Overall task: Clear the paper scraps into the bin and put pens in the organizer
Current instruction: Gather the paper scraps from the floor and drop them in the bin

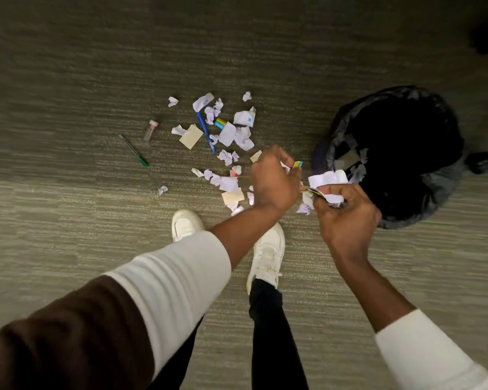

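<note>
Early going: the right hand (347, 212) clutches crumpled white paper scraps (328, 178) beside the black-lined bin (445, 175); the left hand (273, 178) pinches a small coloured piece. Many scraps, the blue pen (205, 131) and green pen (133, 150) lie on the carpet floor (68, 80).

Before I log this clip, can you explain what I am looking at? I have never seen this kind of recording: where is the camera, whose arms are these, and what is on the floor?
There is no machine here. A person wears a wide-angle camera on the head, so you look down along their own arms to the carpet and their white shoes.

The left hand pinches a small yellow and blue scrap. The right hand grips a bunch of white paper, right beside the bin, which has a dark liner and already holds some paper.

On the carpet lie many torn paper scraps, two tan notes, a blue pen among them, a green pen off to the left, and a small clear vial. No organizer is in view.
</note>
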A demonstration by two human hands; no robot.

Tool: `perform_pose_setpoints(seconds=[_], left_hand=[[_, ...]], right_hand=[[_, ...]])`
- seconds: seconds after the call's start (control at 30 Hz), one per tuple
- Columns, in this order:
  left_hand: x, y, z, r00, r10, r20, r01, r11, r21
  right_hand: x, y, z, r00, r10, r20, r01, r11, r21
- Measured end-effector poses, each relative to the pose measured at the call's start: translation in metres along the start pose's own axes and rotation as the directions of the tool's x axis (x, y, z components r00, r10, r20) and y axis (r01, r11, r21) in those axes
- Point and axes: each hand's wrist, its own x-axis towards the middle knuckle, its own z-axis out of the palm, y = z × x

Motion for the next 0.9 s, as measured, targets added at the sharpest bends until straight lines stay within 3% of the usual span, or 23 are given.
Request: perform_pose_setpoints(seconds=[0.2, 0.3, 0.53, 0.7, 0.9], left_hand=[[-0.028, 0.056, 0.06, 0.992, 0.1, 0.083, -0.094, 0.993, -0.069], [-0.036, 0.073, 0.089, 0.976, 0.197, 0.096, -0.196, 0.98, -0.014], [-0.042, 0.08, 0.121, 0.872, 0.336, 0.356, -0.386, 0.919, 0.078], [-0.049, 0.058, 0.107, 0.868, 0.384, 0.314, -0.434, 0.894, 0.107], [-0.036, 0.004, 0.058, 0.955, 0.214, 0.206, -0.263, 0.931, 0.253]], right_hand=[[0.039, 0.031, -0.065, 0.971, 0.175, -0.162, -0.158, 0.981, 0.114], [0.059, 0.052, -0.076, 0.95, 0.216, -0.226, -0.201, 0.976, 0.088], [0.08, 0.08, -0.078, 0.914, 0.34, -0.22, -0.329, 0.94, 0.085], [0.07, 0.074, -0.066, 0.968, 0.218, -0.127, -0.21, 0.975, 0.074], [0.035, 0.042, -0.02, 1.0, -0.015, 0.019, 0.013, 0.993, 0.114]])
